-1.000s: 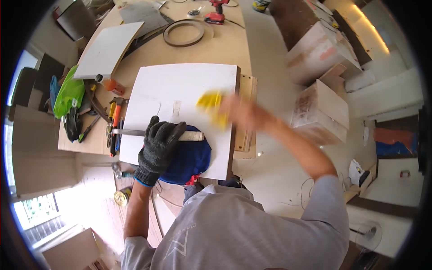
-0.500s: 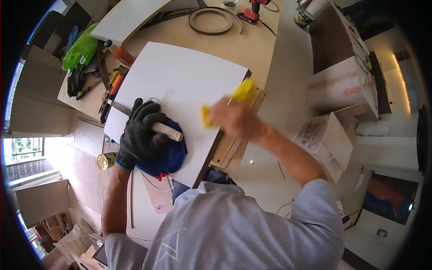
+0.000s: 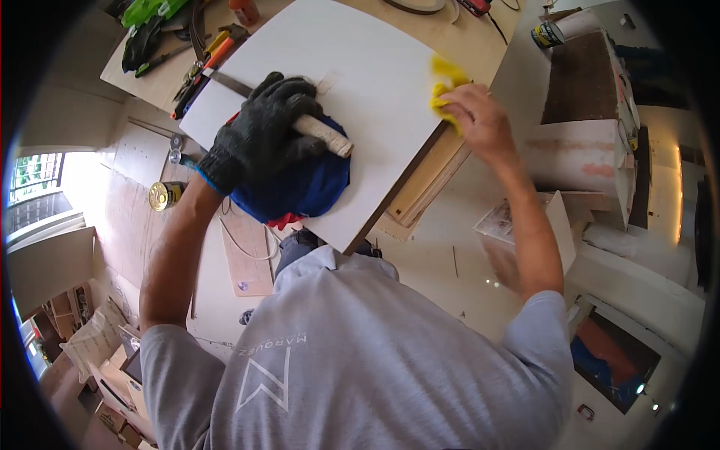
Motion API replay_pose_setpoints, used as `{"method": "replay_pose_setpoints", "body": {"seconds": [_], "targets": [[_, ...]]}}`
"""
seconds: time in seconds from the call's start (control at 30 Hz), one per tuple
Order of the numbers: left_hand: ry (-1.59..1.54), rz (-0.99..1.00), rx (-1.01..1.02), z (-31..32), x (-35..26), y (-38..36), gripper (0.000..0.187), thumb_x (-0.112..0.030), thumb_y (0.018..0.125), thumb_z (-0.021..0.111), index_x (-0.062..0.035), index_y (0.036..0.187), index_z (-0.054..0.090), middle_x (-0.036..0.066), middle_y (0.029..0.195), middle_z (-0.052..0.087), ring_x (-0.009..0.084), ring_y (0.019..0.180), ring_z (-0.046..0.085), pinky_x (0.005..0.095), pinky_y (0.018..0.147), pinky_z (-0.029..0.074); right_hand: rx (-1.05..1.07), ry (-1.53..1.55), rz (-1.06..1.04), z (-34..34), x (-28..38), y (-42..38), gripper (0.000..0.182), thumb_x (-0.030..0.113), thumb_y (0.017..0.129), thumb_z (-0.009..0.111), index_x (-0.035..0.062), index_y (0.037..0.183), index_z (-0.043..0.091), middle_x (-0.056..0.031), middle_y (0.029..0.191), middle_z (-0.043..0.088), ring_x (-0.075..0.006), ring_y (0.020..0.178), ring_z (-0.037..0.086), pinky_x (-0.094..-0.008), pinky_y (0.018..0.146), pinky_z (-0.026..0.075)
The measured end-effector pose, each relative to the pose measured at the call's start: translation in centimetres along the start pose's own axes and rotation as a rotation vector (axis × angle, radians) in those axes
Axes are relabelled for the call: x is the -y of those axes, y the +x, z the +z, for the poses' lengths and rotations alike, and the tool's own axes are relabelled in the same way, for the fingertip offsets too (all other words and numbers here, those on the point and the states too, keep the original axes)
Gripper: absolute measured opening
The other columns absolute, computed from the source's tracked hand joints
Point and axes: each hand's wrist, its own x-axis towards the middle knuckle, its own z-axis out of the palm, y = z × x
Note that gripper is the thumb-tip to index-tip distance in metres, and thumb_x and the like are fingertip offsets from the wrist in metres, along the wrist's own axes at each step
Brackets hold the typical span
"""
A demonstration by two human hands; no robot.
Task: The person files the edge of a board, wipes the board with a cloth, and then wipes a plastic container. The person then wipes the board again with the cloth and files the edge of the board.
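My left hand (image 3: 262, 135), in a dark knit glove, is closed around a file with a pale, rough handle (image 3: 322, 136). Its flat metal blade (image 3: 229, 82) sticks out past the glove toward the upper left. Beneath that hand a blue cloth (image 3: 307, 187) with a bit of red lies bunched on a white panel (image 3: 382, 82). My bare right hand (image 3: 480, 124) grips a yellow cloth (image 3: 448, 75) at the panel's dark right edge (image 3: 405, 180). The yellow cloth's upper part is blurred by motion.
Hand tools with orange and yellow handles (image 3: 217, 49) lie left of the panel on the wooden table (image 3: 491, 49). Beyond them sits a green bag (image 3: 150, 9). A can (image 3: 165, 195) stands at the lower left, another can (image 3: 547, 34) at the upper right. Boards lean on the right.
My right hand has moved up and right along the panel's edge with the yellow cloth. The view has shifted, so panel and left hand appear higher. The left hand keeps its hold.
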Motion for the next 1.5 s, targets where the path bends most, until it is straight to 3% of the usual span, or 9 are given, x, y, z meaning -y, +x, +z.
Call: {"method": "replay_pose_setpoints", "body": {"seconds": [0.27, 0.43, 0.6, 0.83, 0.97, 1.23, 1.37, 1.47, 1.5], "targets": [[0.013, 0.005, -0.064, 0.5, 0.7, 0.3, 0.038, -0.033, 0.084, 0.077, -0.0078, 0.11, 0.065, 0.015, 0.111, 0.061, 0.0356, 0.11, 0.058, 0.0467, 0.1, 0.047, 0.181, 0.286, -0.243, 2.0, 20.1, -4.4, 0.015, 0.005, 0.082, 0.069, 0.0031, 0.097, 0.071, -0.0107, 0.093, 0.069, -0.0286, 0.089, 0.068, -0.042, 0.085, 0.056], [0.04, 0.011, -0.062, 0.7, 0.8, 0.3, 0.037, -0.033, 0.083, 0.077, -0.0082, 0.108, 0.065, 0.014, 0.109, 0.062, 0.0352, 0.11, 0.058, 0.0469, 0.099, 0.048, 0.089, -0.046, 0.12, 1.5, 11.6, -1.7, 0.02, 0.002, 0.081, 0.069, 0.0024, 0.1, 0.072, -0.0125, 0.098, 0.07, -0.0328, 0.096, 0.066, -0.0441, 0.087, 0.054], [0.033, -0.019, -0.024, 0.6, 0.9, 0.3, 0.039, -0.034, 0.084, 0.077, -0.009, 0.112, 0.066, 0.016, 0.115, 0.062, 0.0367, 0.115, 0.057, 0.0483, 0.103, 0.045, 0.291, 0.288, -0.32, 3.4, 20.1, -5.0, 0.023, -0.002, 0.08, 0.067, 0.0051, 0.101, 0.071, -0.0102, 0.094, 0.068, -0.0324, 0.091, 0.067, -0.0436, 0.082, 0.055], [0.5, 0.0, -0.015, 1.2, 0.4, 0.2, 0.069, -0.044, 0.083, 0.075, -0.0142, 0.142, 0.055, 0.02, 0.149, 0.052, 0.0394, 0.143, 0.043, 0.0608, 0.121, 0.024, 0.038, -0.082, -0.066, 0.9, -1.2, 1.7, 0.01, 0.001, 0.088, 0.061, 0.0026, 0.094, 0.07, -0.0165, 0.091, 0.067, -0.0358, 0.091, 0.063, -0.0445, 0.081, 0.049], [0.515, -0.064, -0.119, 1.4, -1.8, -0.5, 0.078, -0.053, 0.08, 0.075, -0.0148, 0.145, 0.055, 0.02, 0.148, 0.053, 0.0402, 0.14, 0.045, 0.0617, 0.119, 0.026, 0.303, 0.341, -0.446, 2.5, 9.5, -0.8, 0.012, -0.001, 0.08, 0.063, 0.0042, 0.09, 0.068, -0.0163, 0.087, 0.064, -0.038, 0.086, 0.061, -0.0465, 0.074, 0.049], [-0.111, -0.648, -0.762, 1.4, -21.3, -9.8, 0.065, -0.049, 0.101, 0.059, -0.0058, 0.148, 0.047, 0.019, 0.144, 0.057, 0.0285, 0.127, 0.06, 0.0404, 0.106, 0.047, 0.035, 0.913, -0.41, -3.2, 18.1, -2.5, 0.009, 0.003, 0.097, 0.064, -0.0009, 0.105, 0.065, -0.0163, 0.095, 0.065, -0.0268, 0.084, 0.063, -0.0364, 0.075, 0.052], [-0.994, -0.708, -0.935, 8.8, -32.0, -17.0, 0.064, -0.021, 0.096, 0.071, -0.0009, 0.15, 0.044, 0.01, 0.14, 0.058, 0.0138, 0.121, 0.055, 0.0314, 0.102, 0.048, 0.457, 0.998, -0.49, 2.9, 24.6, -5.6, 0.009, 0.001, 0.096, 0.062, -0.0005, 0.105, 0.063, -0.016, 0.094, 0.065, -0.0277, 0.085, 0.064, -0.0378, 0.077, 0.053], [-0.306, -1.239, -1.057, 16.4, -36.3, -22.8, 0.026, -0.02, 0.088, 0.071, -0.0036, 0.109, 0.072, 0.015, 0.093, 0.074, 0.0224, 0.084, 0.07, 0.0388, 0.079, 0.054, 0.857, 0.918, -0.625, 8.1, 29.4, -9.5, 0.01, 0.003, 0.097, 0.062, 0.0002, 0.106, 0.062, -0.0097, 0.096, 0.066, -0.0194, 0.085, 0.063, -0.0321, 0.08, 0.051], [-0.203, -1.433, -1.017, 18.8, -38.0, -24.4, 0.025, -0.026, 0.089, 0.068, -0.006, 0.104, 0.072, 0.018, 0.093, 0.073, 0.0302, 0.085, 0.07, 0.0417, 0.078, 0.054, 0.867, 0.91, -0.738, 10.3, 30.8, -11.4, 0.011, 0.002, 0.094, 0.063, 0.0004, 0.105, 0.064, -0.0161, 0.093, 0.069, -0.0322, 0.083, 0.067, -0.0403, 0.074, 0.053]]}}
